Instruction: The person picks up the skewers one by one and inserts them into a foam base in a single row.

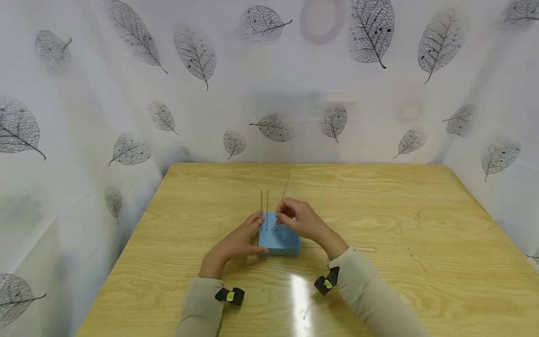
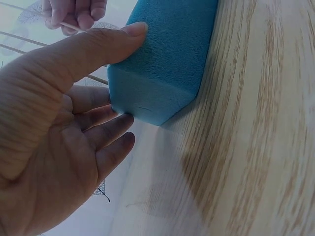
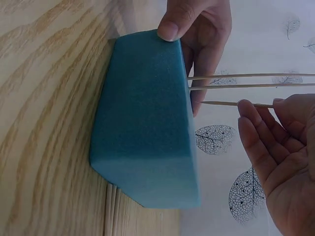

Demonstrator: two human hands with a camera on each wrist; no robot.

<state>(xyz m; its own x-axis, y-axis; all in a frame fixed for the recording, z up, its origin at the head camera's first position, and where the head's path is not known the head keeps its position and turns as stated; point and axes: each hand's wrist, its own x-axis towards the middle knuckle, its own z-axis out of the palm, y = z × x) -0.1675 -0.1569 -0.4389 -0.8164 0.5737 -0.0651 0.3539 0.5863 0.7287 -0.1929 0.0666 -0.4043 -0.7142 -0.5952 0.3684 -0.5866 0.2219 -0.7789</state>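
A blue foam block (image 1: 279, 241) sits on the table with a row of small holes along its top. My left hand (image 1: 240, 241) grips its left end, thumb on the near side and fingers on the far side. Two thin wooden skewers (image 3: 246, 87) stand upright in the block near that end. My right hand (image 1: 309, 222) pinches another skewer (image 3: 221, 103) between thumb and fingertips, above the block. This skewer tilts slightly to the right in the head view. In the right wrist view its pointed tip is just off the block's top face.
Several loose skewers (image 1: 364, 249) lie on the wooden table (image 1: 202, 192) to the right of the block, partly hidden under my right forearm. A pale curtain (image 1: 294, 98) printed with dark leaves hangs behind the table and along its sides.
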